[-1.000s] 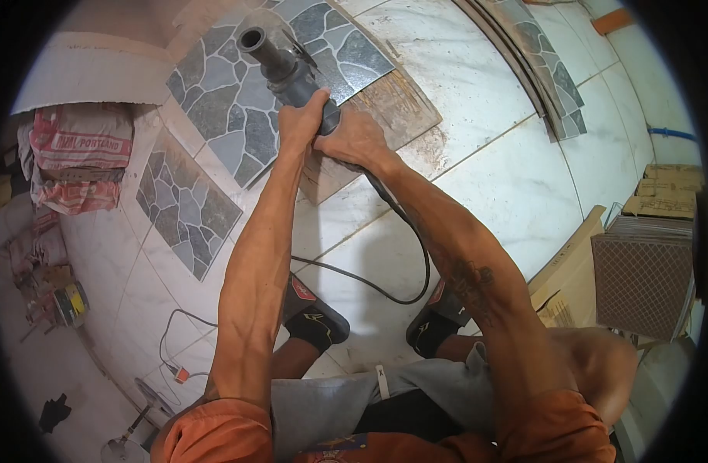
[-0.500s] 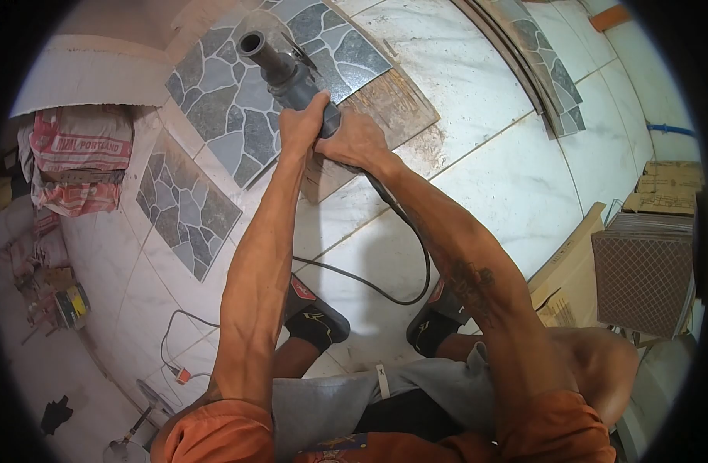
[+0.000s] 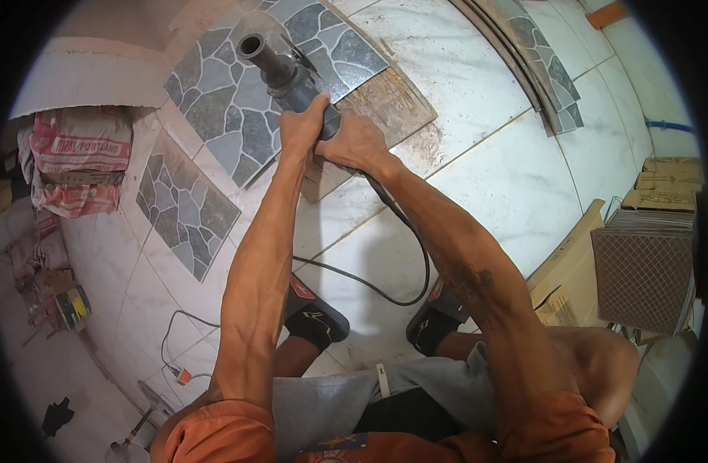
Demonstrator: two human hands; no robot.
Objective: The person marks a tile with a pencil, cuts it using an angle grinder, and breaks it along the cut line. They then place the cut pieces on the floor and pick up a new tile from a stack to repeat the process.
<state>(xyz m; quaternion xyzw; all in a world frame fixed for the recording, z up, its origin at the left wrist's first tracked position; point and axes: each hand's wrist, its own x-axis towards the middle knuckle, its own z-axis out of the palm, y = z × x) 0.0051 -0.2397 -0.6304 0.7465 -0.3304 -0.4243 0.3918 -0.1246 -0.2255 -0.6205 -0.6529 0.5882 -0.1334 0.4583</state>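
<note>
Both of my hands are wrapped around the dark body of an angle grinder [image 3: 296, 91], whose tube-like side handle points up toward me. My left hand [image 3: 301, 127] grips its left side, and my right hand [image 3: 355, 142] holds the rear end, where the black cord [image 3: 404, 212] trails out. Part of the grinder's disc [image 3: 301, 59] shows at its right side, over a grey stone-patterned tile [image 3: 250, 131]. Where the disc meets the tile is hidden. Under the tile lies a worn board [image 3: 400, 104]. Pale dust hangs around the grinder's head.
A smaller cut tile piece [image 3: 186, 207] lies on the white floor to the left, near cement bags [image 3: 82, 150]. Narrow tile strips [image 3: 543, 73] lie at upper right. Stacked brown tiles [image 3: 643, 270] and cardboard [image 3: 566, 255] stand at right. A plug connection [image 3: 183, 376] rests at lower left.
The view has shifted very slightly. Both hands keep the same hold on the grinder, and no other clear change shows.
</note>
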